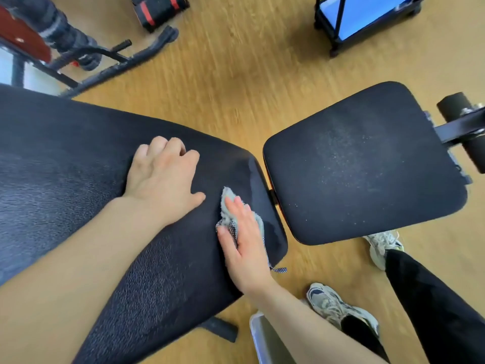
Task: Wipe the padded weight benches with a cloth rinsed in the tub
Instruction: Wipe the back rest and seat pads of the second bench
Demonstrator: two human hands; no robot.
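A black padded bench fills the view: its long back pad (78, 179) on the left and a dusty seat pad (367, 164) on the right, with a narrow gap between them. My left hand (162, 177) rests on the back pad with fingers curled and holds nothing. My right hand (244, 245) lies flat on a crumpled grey cloth (228, 208) and presses it onto the back pad near the end by the gap. A damp streak shows beside the cloth. The corner of a pale tub (262, 337) peeks out under my right forearm.
Wooden floor surrounds the bench. Another red and black bench frame (78, 56) stands at the top left, and a black wheeled rack (367, 19) at the top right. Foam rollers (462, 127) stick out at the seat's right. My feet in pale sneakers (338, 308) stand by the tub.
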